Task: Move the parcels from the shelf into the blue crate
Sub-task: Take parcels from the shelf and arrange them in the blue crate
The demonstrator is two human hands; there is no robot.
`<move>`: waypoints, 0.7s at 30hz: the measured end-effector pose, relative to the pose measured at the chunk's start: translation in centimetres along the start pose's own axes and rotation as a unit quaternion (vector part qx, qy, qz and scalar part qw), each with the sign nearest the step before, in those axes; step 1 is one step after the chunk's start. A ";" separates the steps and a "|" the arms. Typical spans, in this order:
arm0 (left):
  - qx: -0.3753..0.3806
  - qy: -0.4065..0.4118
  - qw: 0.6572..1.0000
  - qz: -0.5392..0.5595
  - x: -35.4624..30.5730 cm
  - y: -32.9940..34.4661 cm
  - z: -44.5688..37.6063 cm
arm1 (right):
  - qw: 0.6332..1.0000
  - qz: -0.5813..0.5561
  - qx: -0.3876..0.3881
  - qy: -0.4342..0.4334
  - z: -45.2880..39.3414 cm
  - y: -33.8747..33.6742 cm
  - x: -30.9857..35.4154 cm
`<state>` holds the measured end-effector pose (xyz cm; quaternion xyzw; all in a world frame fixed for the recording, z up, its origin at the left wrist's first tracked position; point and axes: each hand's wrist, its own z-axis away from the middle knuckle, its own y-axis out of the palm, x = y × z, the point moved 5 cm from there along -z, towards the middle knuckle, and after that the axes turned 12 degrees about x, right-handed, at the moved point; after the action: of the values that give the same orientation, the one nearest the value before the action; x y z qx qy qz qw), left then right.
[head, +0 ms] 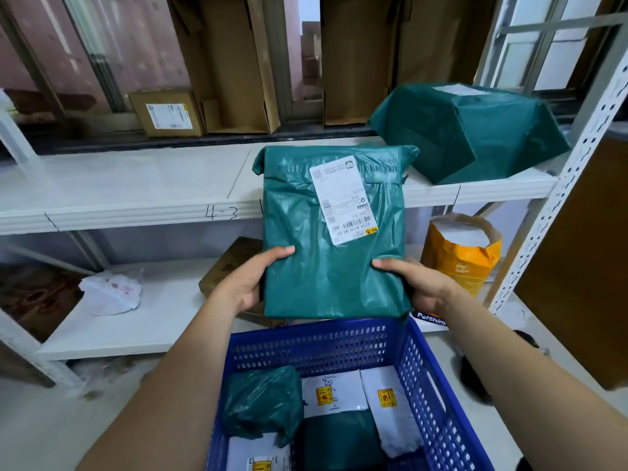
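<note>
A: From the head camera, what did we see around the blue crate (401, 338)?

B: We saw a flat green parcel (334, 239) held up just above the crate's far rim, in front of the white shelf (129, 185). Its white label (343, 198) faced us, printed upside down.

A: And the hands?

B: We saw the left hand (249, 282) closed on the parcel's lower left edge, thumb on the front, and the right hand (416, 283) closed on its lower right edge in the same way. Both were gripping that one parcel.

A: What lay inside the crate?

B: We counted a small crumpled green bundle (263, 404) at the crate's left side, two white packets (331, 394) with yellow stickers towards the far wall, a dark green bag (341, 440) in the middle, and another white labelled packet (258, 453) at the near left corner.

A: Anything left on the shelf?

B: Beyond the crate and to its right, a bulky green parcel (469, 130) sat on the upper board. Far beyond and to the left, a small cardboard box (166, 113) stood on the window ledge. On the lower board, left of the crate, we saw a white plastic bag (112, 292); right of the crate stood an open yellow bag (462, 253). A brown box showed behind the left hand, mostly hidden.
</note>
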<state>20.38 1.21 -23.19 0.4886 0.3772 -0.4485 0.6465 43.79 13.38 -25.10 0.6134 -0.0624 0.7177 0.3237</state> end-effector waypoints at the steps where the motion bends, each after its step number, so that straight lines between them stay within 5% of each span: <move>1: 0.003 -0.008 1.000 -0.001 0.9 -0.2 0.2 | 1.000 -0.005 0.004 -0.007 -0.1 0.0 -0.8; 10: -0.049 -0.030 0.994 0.093 9.8 -4.1 2.8 | 0.997 -0.057 0.043 -0.023 0.0 0.8 -6.1; 21: -0.101 0.028 0.968 0.227 14.2 -4.8 5.3 | 1.000 -0.022 -0.004 -0.010 -1.8 2.1 -4.8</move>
<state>20.52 -7.50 -36.48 0.5061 0.3178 -0.2362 0.7662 41.33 10.73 -29.32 0.6204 -0.0545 0.7042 0.3410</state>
